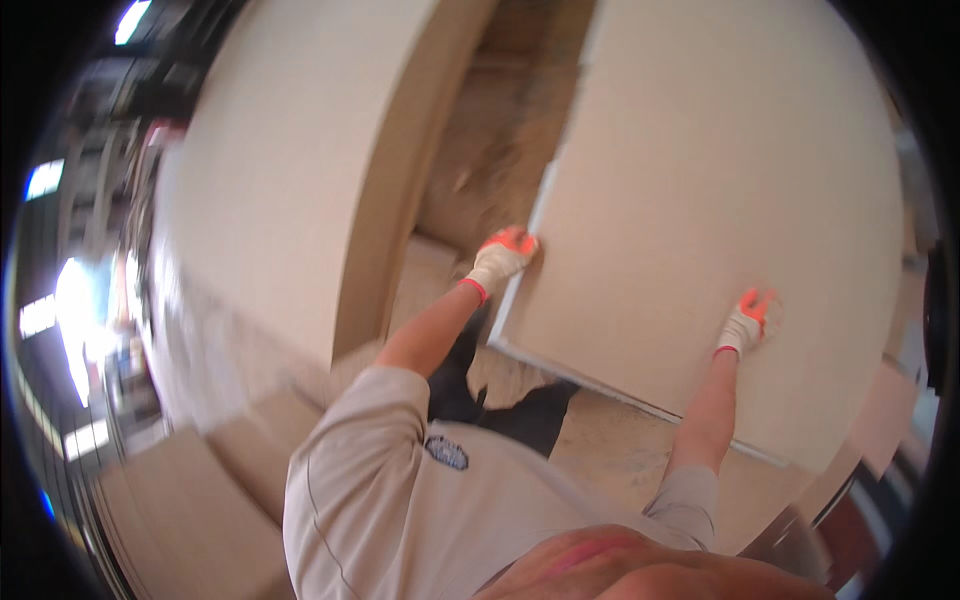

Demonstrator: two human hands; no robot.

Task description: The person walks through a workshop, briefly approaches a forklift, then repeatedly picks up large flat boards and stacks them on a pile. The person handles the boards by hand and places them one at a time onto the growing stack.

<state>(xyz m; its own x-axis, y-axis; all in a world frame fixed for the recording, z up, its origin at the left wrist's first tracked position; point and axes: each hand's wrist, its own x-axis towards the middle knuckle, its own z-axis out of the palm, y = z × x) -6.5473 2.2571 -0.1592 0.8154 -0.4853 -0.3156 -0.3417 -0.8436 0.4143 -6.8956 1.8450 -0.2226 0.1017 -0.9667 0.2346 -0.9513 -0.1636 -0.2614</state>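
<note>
You are handling a large pale board (720, 200), a flat cream-coloured sheet that is filling the right half of the view and standing tilted over the floor. Your left hand (500, 258), in a white glove with orange fingertips, is gripping the board's left edge, its fingers curling around that edge a little above the lower left corner. Your right hand (747, 322), gloved the same way, is lying flat and spread against the board's face, near its lower edge and well to the right of the other hand. Both your arms are reaching forward from grey sleeves.

Along the lower edge of the board a thin lighter strip is showing, and below it the dusty concrete floor (610, 440) is running under you. Your dark trousers (520, 410) are showing between your arms, just beside the board's lower left corner.

To the left, well apart from the sheet you are holding, a second large pale panel (290, 180) is standing with a tan edge turned toward the gap. Between the two, rough brown ground (500, 130) is showing, too blurred to tell more.
</note>
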